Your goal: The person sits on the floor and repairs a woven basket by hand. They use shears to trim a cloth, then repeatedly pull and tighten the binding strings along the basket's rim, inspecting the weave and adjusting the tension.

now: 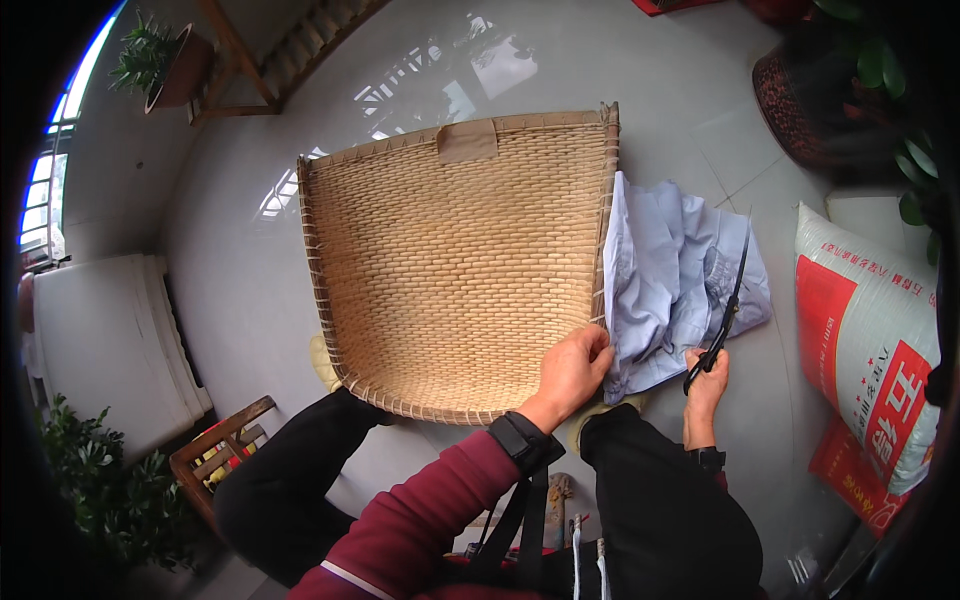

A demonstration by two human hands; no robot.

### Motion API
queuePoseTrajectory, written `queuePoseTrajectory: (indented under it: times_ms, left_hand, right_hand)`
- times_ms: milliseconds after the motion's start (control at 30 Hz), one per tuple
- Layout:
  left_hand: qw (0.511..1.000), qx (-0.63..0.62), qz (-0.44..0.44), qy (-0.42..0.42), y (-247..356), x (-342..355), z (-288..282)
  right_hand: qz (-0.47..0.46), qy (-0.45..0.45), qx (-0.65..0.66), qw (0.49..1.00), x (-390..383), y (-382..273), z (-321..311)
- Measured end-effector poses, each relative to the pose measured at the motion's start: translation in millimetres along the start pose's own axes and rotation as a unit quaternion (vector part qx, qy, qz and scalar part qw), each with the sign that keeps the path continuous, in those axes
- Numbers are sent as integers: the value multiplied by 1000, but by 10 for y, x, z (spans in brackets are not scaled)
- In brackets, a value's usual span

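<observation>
A woven bamboo winnowing tray (455, 270) with a bound rim and a brown patch at the top edge lies before me, tipped toward my knees. Along its right side hangs a crumpled pale lavender-blue cloth (660, 270). My left hand (568, 375) is closed at the lower right of the rim, where cloth and tray meet; exactly what its fingertips pinch is hidden. My right hand (705, 390) grips long black scissors (728, 315) by the handles, their blades pointing up over the cloth's right part.
Printed white-and-red sacks (865, 350) lie at right, below a plant in a dark pot (790, 100). At left are white slabs (115, 340), a wooden chair (205, 450) and leafy plants (95, 490). A potted plant (175, 70) stands by a wooden rack at upper left.
</observation>
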State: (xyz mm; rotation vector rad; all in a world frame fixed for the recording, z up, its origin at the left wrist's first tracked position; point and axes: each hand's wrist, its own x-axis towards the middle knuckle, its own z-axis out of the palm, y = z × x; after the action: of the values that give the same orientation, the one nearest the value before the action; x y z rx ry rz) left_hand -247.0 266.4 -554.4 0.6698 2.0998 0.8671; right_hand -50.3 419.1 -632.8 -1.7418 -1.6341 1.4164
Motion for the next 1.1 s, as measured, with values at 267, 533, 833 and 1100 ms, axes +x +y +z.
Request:
queuePoseTrajectory:
  times_ms: [267, 533, 833, 1100]
  left_hand:
    - [928, -334, -57, -153, 802, 1, -217]
    - [815, -491, 259, -165, 2324, 908, -1155]
    - [880, -469, -73, -13, 751, 407, -775]
    - [869, -462, -169, 56, -188, -66, 191]
  right_hand:
    - [-69, -54, 44, 995, -438, -972, -1088]
    - [-251, 79, 125, 957, -179, -2055, -1251]
    - [-201, 34, 74, 976, -251, -1318, -754]
    - [-91, -42, -105, 989, -517, -477, -603]
